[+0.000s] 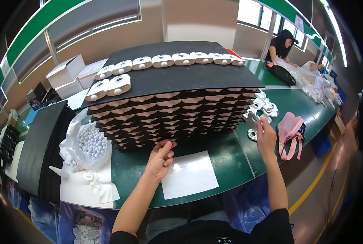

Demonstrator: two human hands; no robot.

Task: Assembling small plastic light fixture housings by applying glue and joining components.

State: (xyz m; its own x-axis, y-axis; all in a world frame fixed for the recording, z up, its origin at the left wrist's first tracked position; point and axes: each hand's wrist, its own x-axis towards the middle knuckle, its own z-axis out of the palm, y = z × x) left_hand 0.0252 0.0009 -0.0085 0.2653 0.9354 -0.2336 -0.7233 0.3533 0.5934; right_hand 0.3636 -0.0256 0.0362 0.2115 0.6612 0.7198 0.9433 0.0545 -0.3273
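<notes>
My left hand (161, 159) is pinched closed in front of the stack, over the far-left corner of a white sheet (189, 175). Whatever its fingers hold is too small to make out. On the right, my right hand (266, 139) grips a flat, pale grey plastic part (252, 119). A loose pile of white plastic parts (267, 104) lies just beyond it, with a white ring-shaped part (252, 134) close by. White oval pieces (162, 61), each with a small round ball at its front, line the top black board (181, 77); two more (119, 84) sit at its left.
Layered black boards with pinkish-looking pieces between them form a tall stack (169, 118). To its left are a bag of white balls (92, 140), a small white bottle (59, 171) and more black boards (41, 146). A pink bag (289, 128) lies right; another person (283, 46) works beyond.
</notes>
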